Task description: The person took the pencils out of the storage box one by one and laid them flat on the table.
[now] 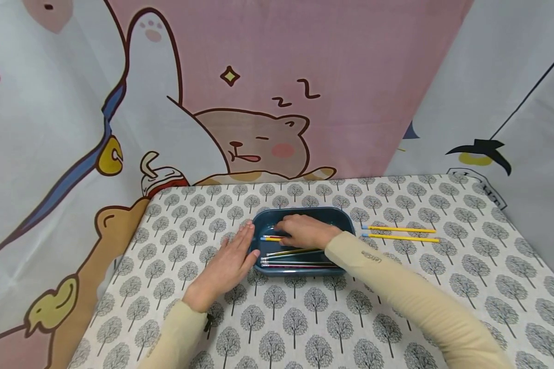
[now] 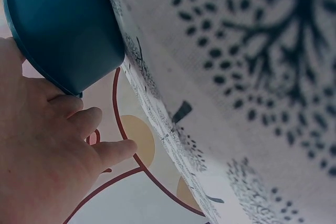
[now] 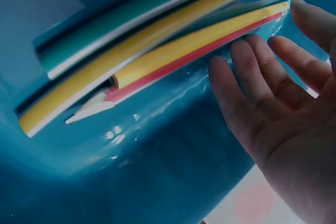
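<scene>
My right hand reaches down into a dark blue tray. In the right wrist view, its relaxed fingers lie beside a yellow pencil and a sharpened red pencil, which lie side by side. The thumb is near the far ends of these two. Past them in the tray lie another yellow pencil and a green one. My left hand, fingers extended, rests against the tray's left end. Its fingers touch the outer wall near the rim in the left wrist view.
To the right of the tray, two yellow pencils with blue ends lie nearly parallel on the tree-print tablecloth. Behind the table hangs a cartoon-printed cloth. Several pencils lie along the front of the tray.
</scene>
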`<state>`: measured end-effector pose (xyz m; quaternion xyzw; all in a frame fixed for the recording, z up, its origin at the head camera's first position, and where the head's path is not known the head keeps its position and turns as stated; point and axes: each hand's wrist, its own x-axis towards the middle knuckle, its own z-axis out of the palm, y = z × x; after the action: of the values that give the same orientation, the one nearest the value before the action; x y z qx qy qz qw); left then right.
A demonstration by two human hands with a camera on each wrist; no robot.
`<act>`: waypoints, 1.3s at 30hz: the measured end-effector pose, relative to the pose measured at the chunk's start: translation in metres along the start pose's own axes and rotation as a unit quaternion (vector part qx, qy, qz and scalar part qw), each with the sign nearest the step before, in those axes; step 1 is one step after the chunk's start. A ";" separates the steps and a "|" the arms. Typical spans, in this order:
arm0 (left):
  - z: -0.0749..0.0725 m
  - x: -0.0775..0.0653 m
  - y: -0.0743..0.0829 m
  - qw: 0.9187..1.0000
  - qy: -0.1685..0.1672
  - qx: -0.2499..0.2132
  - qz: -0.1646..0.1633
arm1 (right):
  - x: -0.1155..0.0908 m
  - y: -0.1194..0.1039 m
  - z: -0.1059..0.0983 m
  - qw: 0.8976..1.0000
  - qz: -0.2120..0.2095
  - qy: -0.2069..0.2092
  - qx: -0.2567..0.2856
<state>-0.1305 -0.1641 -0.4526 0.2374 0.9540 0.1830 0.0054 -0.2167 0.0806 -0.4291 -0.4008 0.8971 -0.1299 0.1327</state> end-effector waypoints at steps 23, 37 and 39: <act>-0.001 -0.001 0.000 1.000 -0.003 -0.002 0.001 | 0.006 0.004 0.010 0.999 0.032 0.011 0.001; -0.002 -0.002 0.002 1.000 -0.003 -0.011 -0.002 | 0.004 0.002 0.009 0.999 0.040 0.017 0.014; -0.002 -0.002 0.003 1.000 -0.001 -0.012 -0.002 | 0.004 0.002 0.009 0.999 0.042 0.017 0.018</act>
<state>-0.1280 -0.1633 -0.4498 0.2352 0.9522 0.1945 0.0099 -0.2173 0.0778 -0.4382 -0.3582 0.9128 -0.1472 0.1298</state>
